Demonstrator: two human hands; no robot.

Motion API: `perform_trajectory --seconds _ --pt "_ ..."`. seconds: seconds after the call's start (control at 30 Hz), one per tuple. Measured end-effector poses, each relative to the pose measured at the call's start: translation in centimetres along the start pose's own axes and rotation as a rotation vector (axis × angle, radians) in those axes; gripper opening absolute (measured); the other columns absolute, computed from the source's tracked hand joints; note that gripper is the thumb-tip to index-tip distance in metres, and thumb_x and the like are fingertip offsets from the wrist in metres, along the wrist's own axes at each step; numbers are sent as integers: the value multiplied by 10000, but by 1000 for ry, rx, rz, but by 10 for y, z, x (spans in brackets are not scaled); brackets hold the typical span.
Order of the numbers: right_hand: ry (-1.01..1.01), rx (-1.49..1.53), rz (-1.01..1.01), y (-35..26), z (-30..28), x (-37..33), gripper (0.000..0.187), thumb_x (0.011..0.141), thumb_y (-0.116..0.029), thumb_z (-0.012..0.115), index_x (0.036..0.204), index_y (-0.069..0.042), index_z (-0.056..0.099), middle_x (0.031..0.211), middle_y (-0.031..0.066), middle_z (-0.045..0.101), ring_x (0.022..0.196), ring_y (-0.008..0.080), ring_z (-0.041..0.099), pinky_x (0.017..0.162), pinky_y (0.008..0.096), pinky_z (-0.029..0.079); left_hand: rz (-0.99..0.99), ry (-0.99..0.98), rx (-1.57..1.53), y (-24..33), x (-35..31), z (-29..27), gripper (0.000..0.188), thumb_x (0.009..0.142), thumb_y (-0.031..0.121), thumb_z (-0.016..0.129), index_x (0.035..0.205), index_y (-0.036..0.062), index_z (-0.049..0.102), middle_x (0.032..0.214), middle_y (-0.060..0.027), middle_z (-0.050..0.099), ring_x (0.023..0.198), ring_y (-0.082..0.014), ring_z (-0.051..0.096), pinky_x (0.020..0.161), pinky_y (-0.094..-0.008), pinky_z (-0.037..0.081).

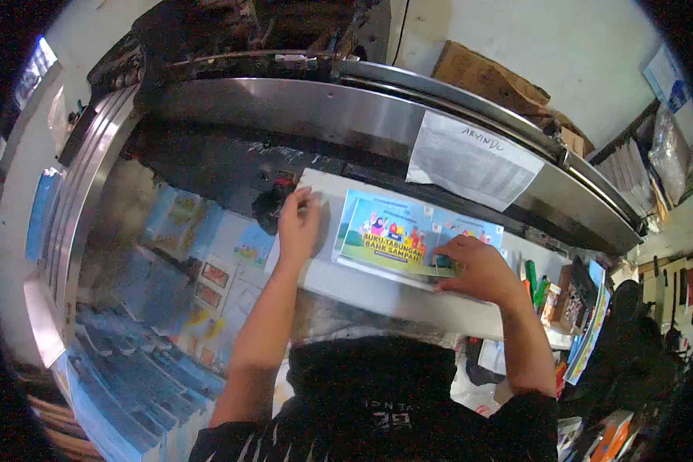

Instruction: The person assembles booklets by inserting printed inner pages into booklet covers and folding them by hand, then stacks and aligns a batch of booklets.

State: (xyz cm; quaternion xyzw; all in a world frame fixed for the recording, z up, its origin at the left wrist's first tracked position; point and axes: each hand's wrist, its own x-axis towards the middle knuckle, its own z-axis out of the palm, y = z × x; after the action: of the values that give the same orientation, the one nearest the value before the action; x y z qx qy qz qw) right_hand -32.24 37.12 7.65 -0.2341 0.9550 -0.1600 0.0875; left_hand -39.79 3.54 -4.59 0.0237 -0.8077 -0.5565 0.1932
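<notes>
A small stack of printed covers (pixel 383 231), light blue with cartoon figures and yellow lettering, lies on a long white ledge (pixel 385 300). On the right part of the stack is my right hand (pixel 479 269). Its fingers bend over the top sheets, with the thumb at the near edge, gripping them. My left hand (pixel 299 223) is at the ledge's left end, apart from the stack. Its fingers are loosely bent, and nothing shows in them. A small dark object (pixel 269 206) sits just left of that hand.
A metal machine beam (pixel 285 104) with a paper sheet (pixel 470 158) on it spans the back. Several blue booklet stacks (pixel 131 385) fill the lower left. At right stand green tubes (pixel 541 291) and a small box (pixel 574 300). A cardboard piece (pixel 485 73) lies behind the beam.
</notes>
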Motion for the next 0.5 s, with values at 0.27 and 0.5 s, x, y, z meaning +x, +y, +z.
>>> perform_trajectory --seconds 0.27,0.5 --pt "641 -427 -43 20 -149 78 446 757 30 623 1178 -103 688 1064 140 670 957 335 632 837 414 516 -54 22 66 -16 -12 -8 231 908 128 633 1099 -1 646 1059 -159 672 991 -277 650 891 -350 486" --pt "674 -685 -135 106 -82 144 374 840 -122 597 1199 -176 685 1144 105 637 960 294 609 835 450 515 11 -41 103 1 -5 5 208 908 124 638 1074 1 662 1029 -151 675 947 -251 655 863 -324 492"
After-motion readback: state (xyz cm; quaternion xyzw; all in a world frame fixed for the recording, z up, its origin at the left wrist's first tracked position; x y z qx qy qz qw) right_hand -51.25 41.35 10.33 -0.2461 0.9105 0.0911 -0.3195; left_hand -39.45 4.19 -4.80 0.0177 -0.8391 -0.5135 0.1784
